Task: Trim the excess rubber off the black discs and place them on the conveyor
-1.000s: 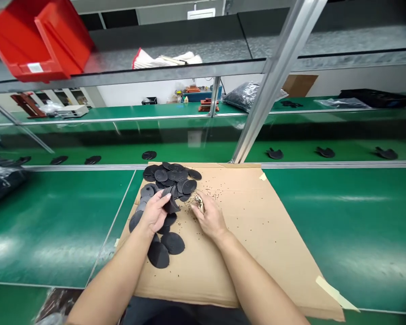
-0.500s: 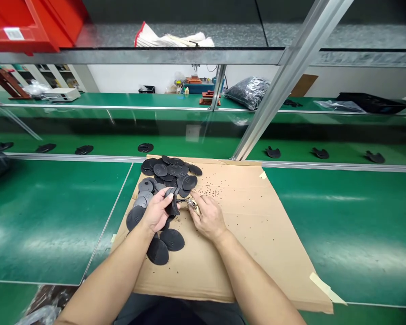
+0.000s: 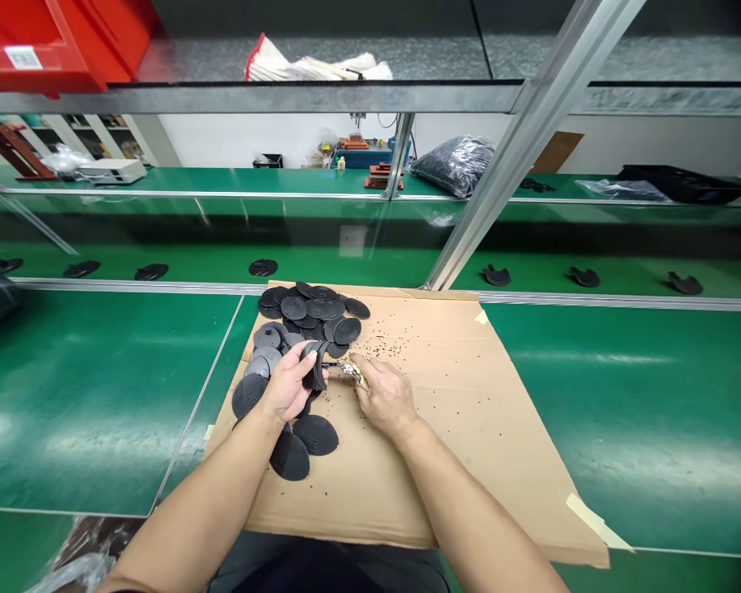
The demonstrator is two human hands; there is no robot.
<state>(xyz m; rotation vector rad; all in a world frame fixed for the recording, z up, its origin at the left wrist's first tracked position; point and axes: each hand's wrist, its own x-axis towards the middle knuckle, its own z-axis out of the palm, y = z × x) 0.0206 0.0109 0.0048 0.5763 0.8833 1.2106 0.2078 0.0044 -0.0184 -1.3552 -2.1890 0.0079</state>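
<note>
Cardboard (image 3: 469, 428) is lying flat on the green table (image 3: 99, 395) in front of the person, and both bare hands are working over its far left part. The left hand (image 3: 287, 387) is grasping one black disc (image 3: 316, 366), with the thumb on the near side and the fingers curling around the far edge, so the disc is standing on edge just above the sheet. The right hand (image 3: 386, 399) is gripping a small shiny metal tool (image 3: 350, 371). Its tip is pointing at the held disc, but I cannot tell if it is touching it.

Just behind the hands a pile of black discs (image 3: 312, 317) is resting on the cardboard, some of them overlapping. Two more flat discs (image 3: 302, 445) are lying beside the left wrist. Small dark crumbs (image 3: 389, 346) are lying scattered on the sheet near the right hand. Farther back, single black parts (image 3: 497, 276) are sitting well apart on a green belt, and a red bin (image 3: 49, 41) is standing on the shelf above, at the left.
</note>
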